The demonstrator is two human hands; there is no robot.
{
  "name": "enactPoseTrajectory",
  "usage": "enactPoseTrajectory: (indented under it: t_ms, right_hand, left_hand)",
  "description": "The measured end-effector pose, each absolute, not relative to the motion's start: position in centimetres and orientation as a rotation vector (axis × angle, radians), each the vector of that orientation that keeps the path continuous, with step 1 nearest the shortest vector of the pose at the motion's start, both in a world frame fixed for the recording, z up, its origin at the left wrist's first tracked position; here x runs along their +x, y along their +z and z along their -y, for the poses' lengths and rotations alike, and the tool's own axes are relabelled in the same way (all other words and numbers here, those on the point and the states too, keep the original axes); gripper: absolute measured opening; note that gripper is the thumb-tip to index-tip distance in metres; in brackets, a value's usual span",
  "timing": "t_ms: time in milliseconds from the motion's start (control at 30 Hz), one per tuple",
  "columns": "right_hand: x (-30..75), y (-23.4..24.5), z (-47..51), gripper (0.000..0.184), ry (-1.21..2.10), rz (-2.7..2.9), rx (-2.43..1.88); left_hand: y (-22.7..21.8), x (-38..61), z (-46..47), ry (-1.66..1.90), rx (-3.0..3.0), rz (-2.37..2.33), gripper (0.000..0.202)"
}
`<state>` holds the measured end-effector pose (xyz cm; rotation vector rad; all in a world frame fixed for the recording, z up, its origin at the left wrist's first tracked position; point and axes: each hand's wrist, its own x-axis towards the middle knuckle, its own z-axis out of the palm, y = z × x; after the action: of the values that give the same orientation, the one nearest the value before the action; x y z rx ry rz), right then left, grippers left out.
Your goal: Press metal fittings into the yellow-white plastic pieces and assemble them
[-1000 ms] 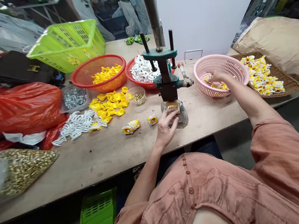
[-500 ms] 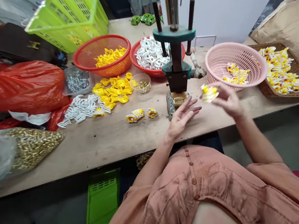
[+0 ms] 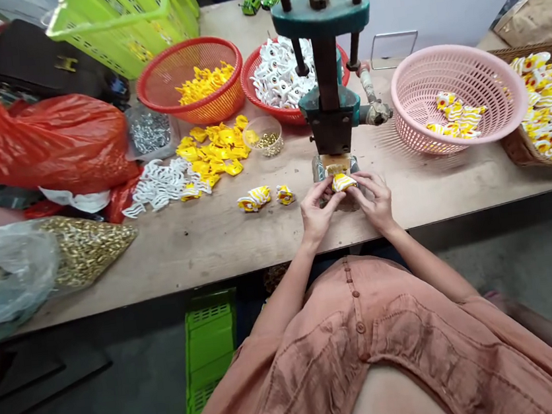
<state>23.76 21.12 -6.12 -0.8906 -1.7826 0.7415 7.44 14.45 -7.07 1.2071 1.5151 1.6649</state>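
Observation:
A small yellow-and-white striped plastic toy piece [image 3: 343,183] is pinched between both hands, right at the base of the press [image 3: 331,121]. My left hand [image 3: 317,214] grips its left side with thumb and fingers. On its right side, the fingers of my right hand [image 3: 376,202] are closed. Part of the press base is hidden behind the hands and the toy. To the left on the table [image 3: 201,245] lie a longer striped toy piece [image 3: 254,199] and a smaller one [image 3: 285,194], apart from the hands.
A pink basket [image 3: 456,60] and a wicker tray [image 3: 513,147] with striped toys stand right. Left are a red basket [image 3: 156,97] of yellow parts, a red basket [image 3: 248,80] of white parts, loose yellow parts [image 3: 220,150], white parts [image 3: 164,185] and a fastener cup [image 3: 265,138].
My right hand has brought the striped toy piece left to the press base. My left hand, open before, has closed on it too. The view has shifted slightly.

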Motion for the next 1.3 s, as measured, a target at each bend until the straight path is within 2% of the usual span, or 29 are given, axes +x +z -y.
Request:
enactPoseTrajectory:
  t_ms: [200,433,667,833,1300]
  right_hand:
    - [21.1,-8.2,-23.6,0.026,0.668,1.741,-0.989]
    - [20.5,-8.1,-25.9,0.025,0.683,1.824,-1.012]
    - [21.2,-7.1,-25.1,0.021,0.618,1.884,-0.949]
    - [21.3,-6.9,-25.8,0.025,0.617,1.913,-0.973]
    - [21.7,-7.3,-26.5,0.022,0.592,2.047,-0.850]
  left_hand:
    - [-8.0,6.0,-18.0,1.744,1.437,-1.746,0.044]
    - [-8.0,4.2,-19.2,1.602,1.711,-1.951,0.025]
    - [-7.8,3.5,-18.9,1.599,1.645,-1.774,0.034]
    - [-7.8,3.7,-19.2,1.686,1.619,-1.714,0.031]
    - [-8.0,3.8,-18.7,1.524,1.734,-1.825,0.026]
